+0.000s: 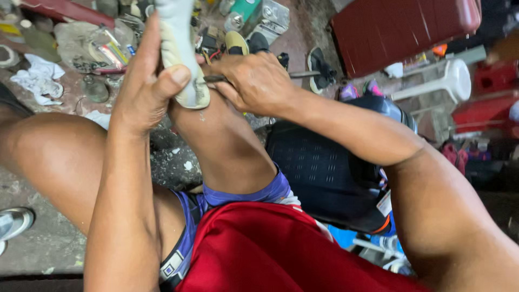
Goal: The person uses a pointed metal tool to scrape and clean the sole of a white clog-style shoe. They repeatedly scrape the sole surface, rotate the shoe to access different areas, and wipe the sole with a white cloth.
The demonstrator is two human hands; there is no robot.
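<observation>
Red shirt [270, 254] nearest, knees up. My left hand [143, 81] clamps pale shoe sole [181, 48], thumb pressed on its edge, braced on right knee [216, 124]. My right hand [251, 81] fisted around thin metal tool [303, 74], tip at sole. Black bag [324, 173] beside thigh.

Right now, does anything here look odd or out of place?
Yes. The left hand presses a pale shoe sole against the person's raised knee, an unusual rest, while the right hand holds a thin metal tool at its edge. Behind, the floor is littered with rags, tins and loose shoes.
</observation>
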